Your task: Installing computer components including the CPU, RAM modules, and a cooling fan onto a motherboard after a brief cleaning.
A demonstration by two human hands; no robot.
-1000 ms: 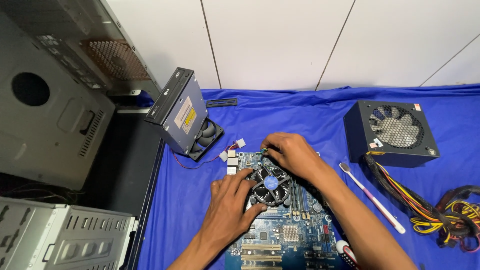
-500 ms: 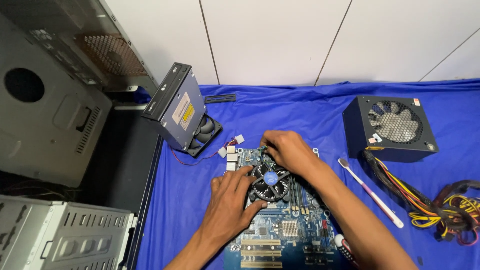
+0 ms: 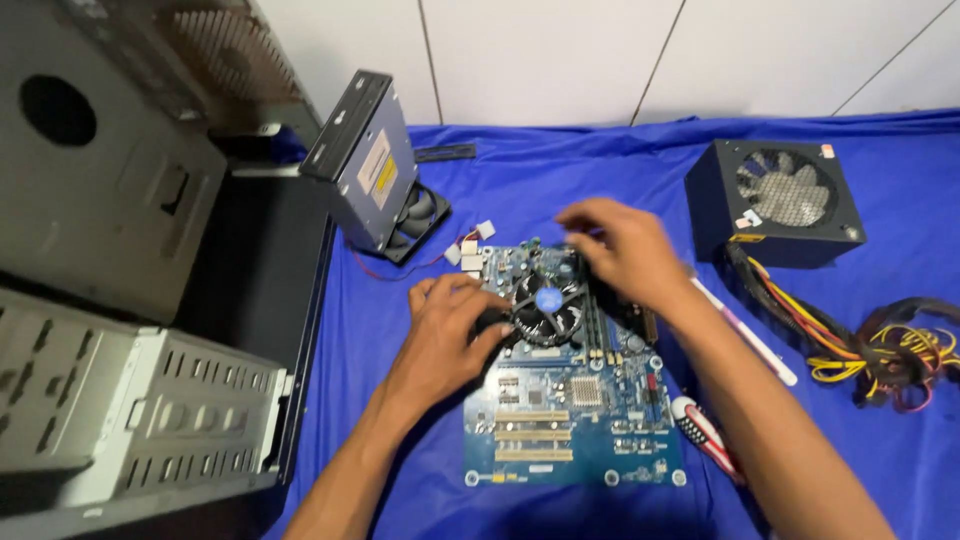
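At frame centre, the left hand [image 3: 445, 335] grips the round black cooler fan [image 3: 545, 305], still seated on the blue rectangular motherboard [image 3: 570, 420]; the right hand [image 3: 625, 250] hovers blurred, fingers loosely curled, holding nothing.

We note motherboard [image 3: 575, 420]: blue board, glossy lacquer look, slots pale plastic. Cooler fan [image 3: 545, 300]: black plastic blades, blue glossy hub. Cloth [image 3: 560, 170] under all: blue fabric, matt, wrinkled. Computer case [image 3: 110, 250]: grey sheet metal, dull, perforated. Optical drive [image 3: 365, 160]: bare metal shell, matt, paper label. Power supply [image 3: 775, 205]: black painted metal, matt, wire grille. Cables [image 3: 880, 355]: plastic-sheathed, slight sheen. We record screwdriver [image 3: 705, 430] handle: glossy plastic.
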